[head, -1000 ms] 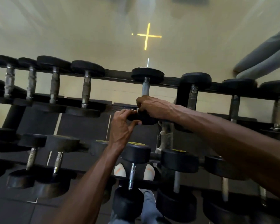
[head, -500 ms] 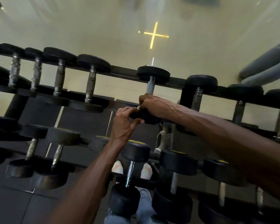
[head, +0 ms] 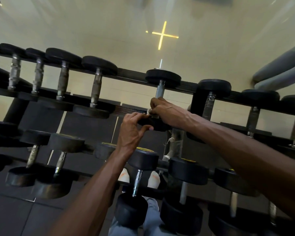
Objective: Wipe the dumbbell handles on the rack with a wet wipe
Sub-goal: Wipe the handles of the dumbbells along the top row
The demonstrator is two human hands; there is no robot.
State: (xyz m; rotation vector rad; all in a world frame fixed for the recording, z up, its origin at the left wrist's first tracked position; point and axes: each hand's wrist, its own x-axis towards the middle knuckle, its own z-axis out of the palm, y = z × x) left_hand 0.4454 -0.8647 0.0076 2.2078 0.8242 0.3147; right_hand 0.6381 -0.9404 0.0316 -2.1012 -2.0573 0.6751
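A black dumbbell rack (head: 133, 74) holds rows of black-headed dumbbells with metal handles. On the top row, middle, one dumbbell shows its far head (head: 163, 78) and a bare stretch of metal handle (head: 160, 91). My right hand (head: 167, 110) is curled round the lower part of that handle with a white wet wipe (head: 149, 111) peeking out under the fingers. My left hand (head: 133, 130) grips the near head (head: 157, 126) of the same dumbbell between fingers and thumb.
More dumbbells sit to the left (head: 95, 87) and right (head: 210, 97) on the top row, and a lower row (head: 140, 167) lies close below my arms. My feet (head: 153, 178) stand on dark floor mats under the rack. A pale wall is behind.
The view shifted slightly. My right hand stays wrapped round the handle near the close head, and the left hand keeps its hold on that head.
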